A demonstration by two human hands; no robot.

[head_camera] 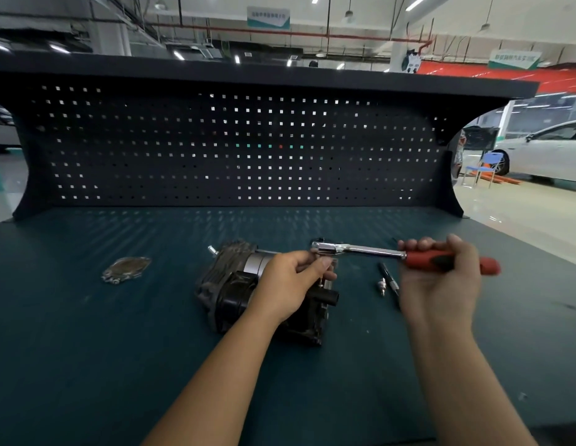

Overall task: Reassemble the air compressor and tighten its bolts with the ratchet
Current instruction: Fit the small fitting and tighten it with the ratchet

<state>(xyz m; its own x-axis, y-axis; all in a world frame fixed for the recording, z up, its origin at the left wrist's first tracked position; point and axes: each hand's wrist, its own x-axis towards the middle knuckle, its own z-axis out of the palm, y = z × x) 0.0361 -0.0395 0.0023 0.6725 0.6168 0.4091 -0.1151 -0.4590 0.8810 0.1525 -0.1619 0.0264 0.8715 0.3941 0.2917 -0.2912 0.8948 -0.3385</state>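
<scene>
Air compressor (230,299) centre of bench (103,349), under your left hand (289,280). Left fingers pinch ratchet (360,250) at head; right hand (441,275) wraps red handle. Compressor looks heavy, rigid, unlikely to slide. Chrome shaft likely slick: keep grip on red handle, steady head.

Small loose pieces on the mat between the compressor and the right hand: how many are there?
2. A dark slim rod lies by the right hand; a short silver piece lies just left of it, toward the compressor. That hand may hide more.
</scene>
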